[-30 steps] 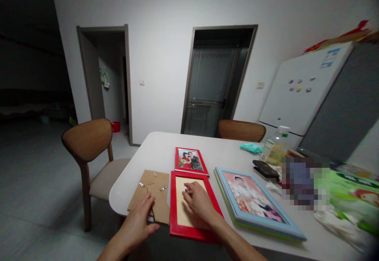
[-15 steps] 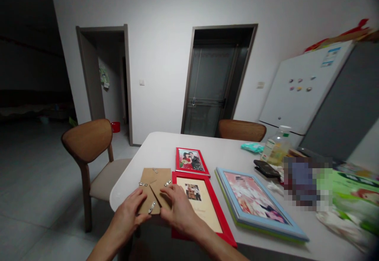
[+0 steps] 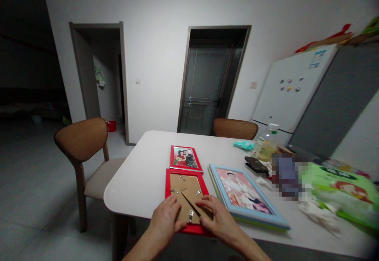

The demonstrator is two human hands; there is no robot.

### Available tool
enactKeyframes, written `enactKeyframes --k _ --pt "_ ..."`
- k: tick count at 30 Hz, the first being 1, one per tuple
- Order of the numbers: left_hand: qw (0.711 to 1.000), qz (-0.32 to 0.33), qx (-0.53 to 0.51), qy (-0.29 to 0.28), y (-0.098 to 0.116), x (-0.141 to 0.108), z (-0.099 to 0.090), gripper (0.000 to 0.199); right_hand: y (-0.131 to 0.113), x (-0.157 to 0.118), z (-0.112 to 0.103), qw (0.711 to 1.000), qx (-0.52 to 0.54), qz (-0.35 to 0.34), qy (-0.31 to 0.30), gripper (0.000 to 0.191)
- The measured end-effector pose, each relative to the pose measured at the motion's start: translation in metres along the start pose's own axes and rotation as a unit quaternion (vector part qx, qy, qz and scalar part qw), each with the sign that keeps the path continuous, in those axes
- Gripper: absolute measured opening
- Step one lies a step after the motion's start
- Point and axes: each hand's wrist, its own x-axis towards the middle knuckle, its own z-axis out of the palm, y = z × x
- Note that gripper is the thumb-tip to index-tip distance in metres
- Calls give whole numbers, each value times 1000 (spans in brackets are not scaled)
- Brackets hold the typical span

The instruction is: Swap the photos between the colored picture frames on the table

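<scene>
A brown backing board (image 3: 187, 203) with metal clips and a slanted stand flap lies over the opening of a red frame (image 3: 168, 182). My left hand (image 3: 166, 218) is closed on the board's left edge, near its lower corner. On the right edge, beside the flap, my right hand (image 3: 217, 218) grips the same board. The picture that showed in this frame is covered by the board. Just behind sits a smaller red frame with a couple's photo (image 3: 185, 158). To the right, a blue frame (image 3: 242, 194) rests on a green-edged one.
The white table (image 3: 136, 174) also bears a bottle (image 3: 265, 144), a dark wallet-like object (image 3: 256, 165), a teal packet (image 3: 244, 145), crumpled tissues (image 3: 318, 211) and a green package (image 3: 345, 186) at the right. Wooden chairs stand at the left (image 3: 81, 138) and behind (image 3: 235, 128).
Both hands have carried the backing board rightward, from beside the larger red frame to over its opening, hiding its picture. The camera view has shifted slightly.
</scene>
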Motion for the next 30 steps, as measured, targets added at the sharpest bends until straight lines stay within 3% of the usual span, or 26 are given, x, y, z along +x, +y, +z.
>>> enactKeyframes --k 13,18,24,30 --pt "999 25 33 -29 -1 6 -2 21 4 3 12 998 -57 4 34 35" --pt "998 44 36 -31 -1 4 -5 14 8 2 21 993 -95 -40 61 30" --pt "998 40 25 -30 -7 -6 1 53 6 -1 17 989 -116 -55 69 22" --pt "999 34 27 -32 -11 -5 8 47 3 -5 22 982 -142 -102 71 24"
